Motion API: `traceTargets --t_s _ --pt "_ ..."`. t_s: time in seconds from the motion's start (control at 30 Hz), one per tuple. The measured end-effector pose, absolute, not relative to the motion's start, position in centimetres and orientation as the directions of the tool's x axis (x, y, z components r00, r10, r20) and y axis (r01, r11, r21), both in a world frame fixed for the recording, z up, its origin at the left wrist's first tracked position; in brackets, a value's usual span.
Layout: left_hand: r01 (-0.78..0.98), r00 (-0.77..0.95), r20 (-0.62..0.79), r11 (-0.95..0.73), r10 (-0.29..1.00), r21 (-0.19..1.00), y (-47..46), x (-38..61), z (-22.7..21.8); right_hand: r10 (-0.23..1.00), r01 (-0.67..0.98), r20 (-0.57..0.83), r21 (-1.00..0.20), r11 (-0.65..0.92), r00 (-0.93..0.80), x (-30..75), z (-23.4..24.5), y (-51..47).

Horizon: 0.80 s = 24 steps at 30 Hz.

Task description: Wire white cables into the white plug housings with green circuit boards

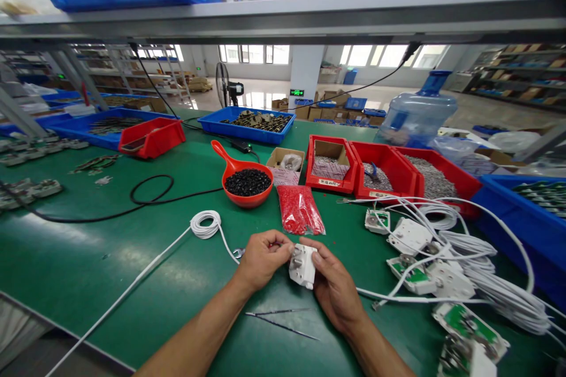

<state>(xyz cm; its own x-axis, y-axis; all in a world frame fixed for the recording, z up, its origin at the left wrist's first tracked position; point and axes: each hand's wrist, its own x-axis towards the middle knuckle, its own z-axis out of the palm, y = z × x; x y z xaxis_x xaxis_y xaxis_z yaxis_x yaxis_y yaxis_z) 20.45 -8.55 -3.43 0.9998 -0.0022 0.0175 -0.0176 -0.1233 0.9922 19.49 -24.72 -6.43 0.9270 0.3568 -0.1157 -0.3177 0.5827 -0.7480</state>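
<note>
A small white plastic plug housing (303,266) with metal pins on its face is held between both hands, low over the green table (110,247). My left hand (263,259) is closed, its fingertips pinched at the housing's upper left corner. My right hand (333,285) grips the housing from the right side, thumb on top. A white cable (206,225) with a coiled loop runs left from a small metal terminal next to my left hand. Two thin metal picks (283,321) lie on the table just below my wrists.
An orange scoop (245,179) of black beads and a bag of red pellets (300,209) lie beyond my hands. Red bins (389,171) of metal parts stand behind. More white housings and cables (442,259) pile at the right. A black cable (132,200) loops at the left.
</note>
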Motion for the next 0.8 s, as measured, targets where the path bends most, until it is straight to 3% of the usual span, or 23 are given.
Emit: traceTargets --t_s 0.53,0.8 --pt "0.012 1.000 -0.013 -0.166 -0.005 0.986 -8.87 20.48 -4.19 0.387 -0.338 -0.118 -0.750 0.568 0.914 19.42 -6.66 -24.76" --pt "-0.163 0.987 0.153 -0.446 -0.058 0.880 -8.61 20.00 -3.67 0.340 -0.235 -0.078 -0.861 0.451 0.937 19.40 -6.92 -24.45"
